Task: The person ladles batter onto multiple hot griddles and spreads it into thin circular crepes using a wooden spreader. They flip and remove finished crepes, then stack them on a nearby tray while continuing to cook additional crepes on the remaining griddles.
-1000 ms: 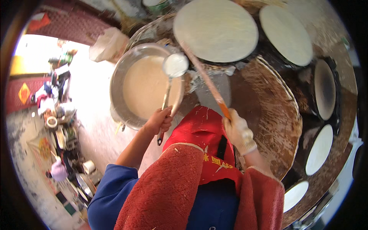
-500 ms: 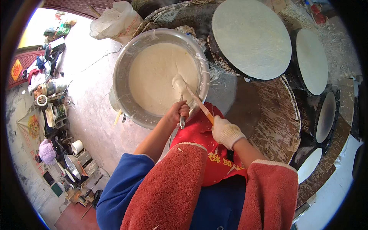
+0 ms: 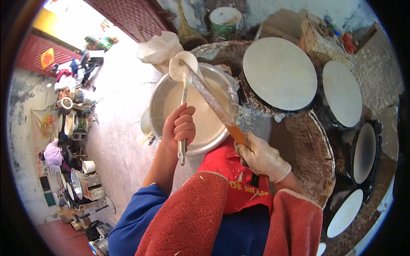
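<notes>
My bare left hand (image 3: 181, 124) is closed around the metal handle of a ladle (image 3: 176, 70). Its batter-coated bowl is raised over the far side of a wide metal basin (image 3: 232, 81). Pale, thick batter (image 3: 209, 121) lies in the basin. A knitted, stained white glove covers my right hand (image 3: 262, 155), which grips the orange end of a long flat wooden stick (image 3: 213, 102). That stick slants up to the left across the basin, and its far end meets the ladle's bowl.
Right of the basin stand several round griddles, the largest griddle (image 3: 279, 72) covered by a pale disc. A white plastic bag (image 3: 160, 49) sits behind the basin. Farther back is a green and white bucket (image 3: 226, 23). Pots and household goods line the left wall.
Both hands have risen, the left moving slightly leftward. The ladle has come up out of the batter, and the wooden stick has moved up with it. The view has shifted, showing more background.
</notes>
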`<state>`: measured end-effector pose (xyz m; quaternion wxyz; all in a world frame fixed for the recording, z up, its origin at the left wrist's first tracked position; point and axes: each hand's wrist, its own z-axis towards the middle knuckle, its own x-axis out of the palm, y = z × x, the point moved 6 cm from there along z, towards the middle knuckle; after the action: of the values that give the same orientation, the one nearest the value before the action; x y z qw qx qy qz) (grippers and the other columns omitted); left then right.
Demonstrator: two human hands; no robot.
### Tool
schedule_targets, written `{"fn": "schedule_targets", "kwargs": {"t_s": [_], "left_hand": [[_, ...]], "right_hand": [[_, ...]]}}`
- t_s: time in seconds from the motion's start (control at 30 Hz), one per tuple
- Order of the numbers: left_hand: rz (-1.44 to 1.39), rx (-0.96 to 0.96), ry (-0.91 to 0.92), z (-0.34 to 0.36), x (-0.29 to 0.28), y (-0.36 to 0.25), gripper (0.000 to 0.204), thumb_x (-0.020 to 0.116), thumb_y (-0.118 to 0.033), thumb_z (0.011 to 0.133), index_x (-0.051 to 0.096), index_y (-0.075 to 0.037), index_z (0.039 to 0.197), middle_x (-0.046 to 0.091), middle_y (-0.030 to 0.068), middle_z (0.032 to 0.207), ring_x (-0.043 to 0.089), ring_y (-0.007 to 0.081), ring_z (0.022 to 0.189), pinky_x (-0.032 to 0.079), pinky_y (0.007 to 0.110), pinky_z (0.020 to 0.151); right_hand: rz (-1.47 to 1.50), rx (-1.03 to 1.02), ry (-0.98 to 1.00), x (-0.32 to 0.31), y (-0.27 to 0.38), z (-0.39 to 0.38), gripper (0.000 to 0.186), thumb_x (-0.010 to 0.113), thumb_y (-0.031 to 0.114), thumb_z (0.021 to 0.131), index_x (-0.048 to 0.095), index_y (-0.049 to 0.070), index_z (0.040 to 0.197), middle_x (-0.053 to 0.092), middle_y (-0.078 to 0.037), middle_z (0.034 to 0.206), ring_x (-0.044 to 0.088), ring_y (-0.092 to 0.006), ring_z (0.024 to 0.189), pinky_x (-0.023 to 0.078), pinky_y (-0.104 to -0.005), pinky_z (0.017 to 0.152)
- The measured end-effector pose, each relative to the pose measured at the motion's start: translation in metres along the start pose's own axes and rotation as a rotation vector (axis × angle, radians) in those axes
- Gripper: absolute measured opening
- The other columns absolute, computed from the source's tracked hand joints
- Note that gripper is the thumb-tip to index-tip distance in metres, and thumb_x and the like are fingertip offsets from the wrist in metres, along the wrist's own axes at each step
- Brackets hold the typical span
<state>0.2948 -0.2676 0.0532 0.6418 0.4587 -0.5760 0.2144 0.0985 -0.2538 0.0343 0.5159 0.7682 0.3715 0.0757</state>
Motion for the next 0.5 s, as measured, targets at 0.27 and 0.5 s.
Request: {"fn": "schedule_targets", "kwargs": {"t_s": [0.27, 0.5], "left_hand": [[0.745, 0.101, -0.100, -0.051, 0.063, -0.001, 0.032, 0.026, -0.030, 0.098, 0.029, -0.012, 0.073, 0.019, -0.0065, 0.044, 0.014, 0.0041, 0.031, 0.015, 0.021, 0.026], [0.130, 0.096, -0.332, -0.082, -0.018, 0.016, 0.033, 0.031, -0.031, 0.097, 0.032, -0.013, 0.069, 0.024, -0.0062, 0.046, 0.021, 0.0049, 0.033, 0.019, 0.023, 0.029]], "right_hand": [[-0.419, -0.556, -0.536, -0.028, 0.030, -0.029, 0.021, 0.055, 0.010, 0.083, 0.050, 0.002, 0.102, 0.060, -0.022, 0.087, 0.060, -0.0364, 0.069, 0.049, -0.0408, 0.057], [-0.352, -0.428, -0.379, -0.019, -0.051, -0.056, 0.037, 0.061, 0.014, 0.078, 0.057, 0.007, 0.114, 0.060, -0.020, 0.084, 0.060, -0.0352, 0.069, 0.049, -0.0390, 0.062]]}}
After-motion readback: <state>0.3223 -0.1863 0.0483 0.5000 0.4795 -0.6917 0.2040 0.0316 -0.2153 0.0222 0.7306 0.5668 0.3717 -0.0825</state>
